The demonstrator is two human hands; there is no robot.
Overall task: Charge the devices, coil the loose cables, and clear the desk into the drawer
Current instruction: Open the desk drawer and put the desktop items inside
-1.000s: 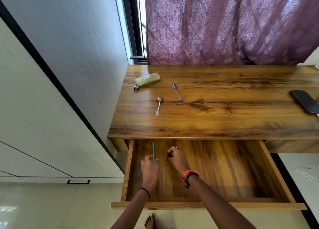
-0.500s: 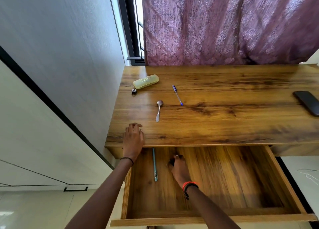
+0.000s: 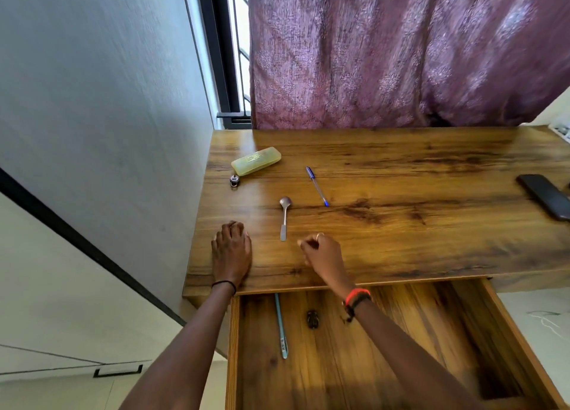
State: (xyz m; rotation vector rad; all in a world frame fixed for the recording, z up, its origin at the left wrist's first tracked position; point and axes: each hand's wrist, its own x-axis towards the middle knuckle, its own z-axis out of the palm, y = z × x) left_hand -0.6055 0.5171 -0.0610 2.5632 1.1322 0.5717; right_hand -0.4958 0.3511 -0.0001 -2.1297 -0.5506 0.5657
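In the pulled-out wooden drawer (image 3: 447,326), nearest the person, lie a slim light-blue pen (image 3: 281,329) and a small dark object (image 3: 312,319). On the brown wood-grain worktop (image 3: 416,249) the left hand (image 3: 232,250) rests palm down near the front edge, its grip empty. The right hand (image 3: 324,253) hovers with a loose, narrow, empty grip just right of the handle end of the silver metal spoon (image 3: 284,216). Farther back lie a blue ballpoint pen (image 3: 317,186), a translucent yellow-green oblong case (image 3: 256,160) and, at the right edge, a black smartphone (image 3: 546,195).

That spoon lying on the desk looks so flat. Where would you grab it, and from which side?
Pinch the spoon by its handle's near end, from above, coming in over the front edge of the desk. It lies flat with the bowl pointing toward the curtain, so the slim handle tip faces the right hand, which is closest.
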